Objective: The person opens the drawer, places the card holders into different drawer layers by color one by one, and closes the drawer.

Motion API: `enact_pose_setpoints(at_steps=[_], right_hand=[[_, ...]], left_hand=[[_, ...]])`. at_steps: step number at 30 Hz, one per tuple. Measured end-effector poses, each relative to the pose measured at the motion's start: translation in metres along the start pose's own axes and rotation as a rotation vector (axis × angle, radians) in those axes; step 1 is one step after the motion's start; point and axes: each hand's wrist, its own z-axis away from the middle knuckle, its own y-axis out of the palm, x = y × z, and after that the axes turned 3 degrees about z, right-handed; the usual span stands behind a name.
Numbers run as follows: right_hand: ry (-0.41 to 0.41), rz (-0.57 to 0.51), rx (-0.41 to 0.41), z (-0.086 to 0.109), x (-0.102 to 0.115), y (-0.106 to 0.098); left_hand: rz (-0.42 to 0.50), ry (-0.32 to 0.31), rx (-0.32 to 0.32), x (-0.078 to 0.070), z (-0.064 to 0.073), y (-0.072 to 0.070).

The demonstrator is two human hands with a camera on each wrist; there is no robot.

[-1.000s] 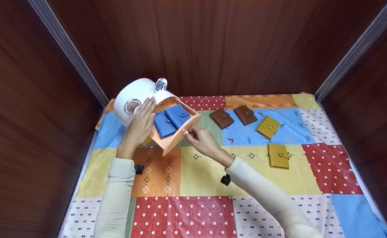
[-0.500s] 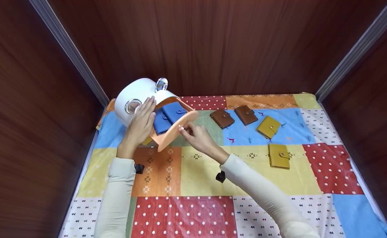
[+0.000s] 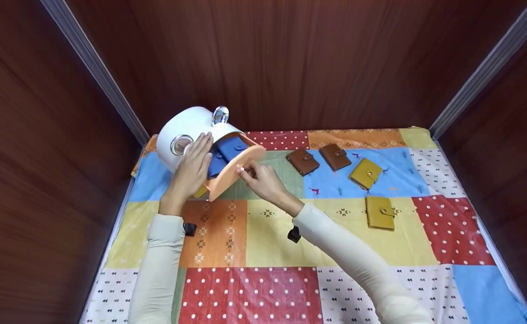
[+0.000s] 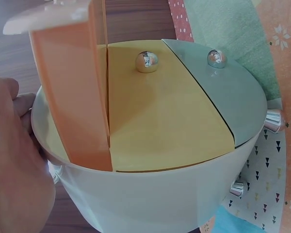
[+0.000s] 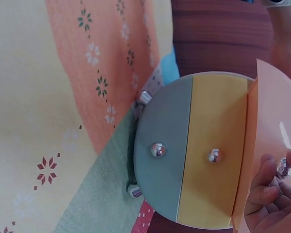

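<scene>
A white rounded drawer box (image 3: 173,128) stands at the back left of the table. Its orange drawer (image 3: 232,175) is partly pulled out, with two blue snap wallets (image 3: 232,147) lying inside, their far ends hidden under the box. My left hand (image 3: 190,168) rests with straight fingers on the box's top beside the drawer opening. My right hand (image 3: 265,182) is at the drawer's front, where thumb and fingers pinch its silver knob (image 5: 284,168). Below it, the yellow drawer (image 4: 160,111) and the grey-green drawer (image 4: 218,92) sit flush in the box.
Two brown wallets (image 3: 302,161) lie right of the box, and two mustard wallets (image 3: 380,212) lie farther right. A patchwork cloth (image 3: 290,238) covers the table. Dark wooden panels (image 3: 290,63) rise at the back and both sides. Silver rings (image 3: 181,145) stick up from the box.
The orange drawer has slid back toward the box, up and left, with the right hand on its knob. Less of the blue wallets shows. The left hand has stayed in place.
</scene>
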Motion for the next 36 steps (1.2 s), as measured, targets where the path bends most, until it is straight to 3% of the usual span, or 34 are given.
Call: enact_pose_setpoints(at_steps=[29, 36], right_hand=[[0.063, 0.137, 0.012, -0.034, 0.013, 0.016], [0.091, 0.102, 0.029, -0.042, 0.019, 0.020]], left_hand=[[-0.015, 0.023, -0.023, 0.000, 0.001, 0.001], [-0.020, 0.026, -0.020, -0.001, 0.001, 0.001]])
